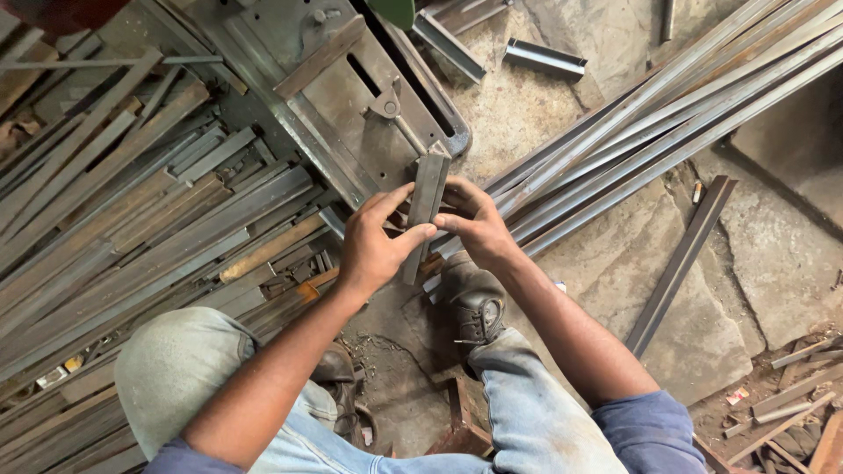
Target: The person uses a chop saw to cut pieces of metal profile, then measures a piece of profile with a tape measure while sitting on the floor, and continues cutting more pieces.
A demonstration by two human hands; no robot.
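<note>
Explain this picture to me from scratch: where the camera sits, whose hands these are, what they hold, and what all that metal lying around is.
The single picture comes from a camera worn on a person's head, looking down at their own arms, knees and shoes. There is no robot here. The left hand and the right hand together grip a short grey metal bar, held roughly upright in the picture between them. Just beyond it stands a grey metal machine table with a slot. To the left lies a heap of cut steel strips. To the right, long steel bars run diagonally over the stone floor. One black shoe rests below the hands.
</note>
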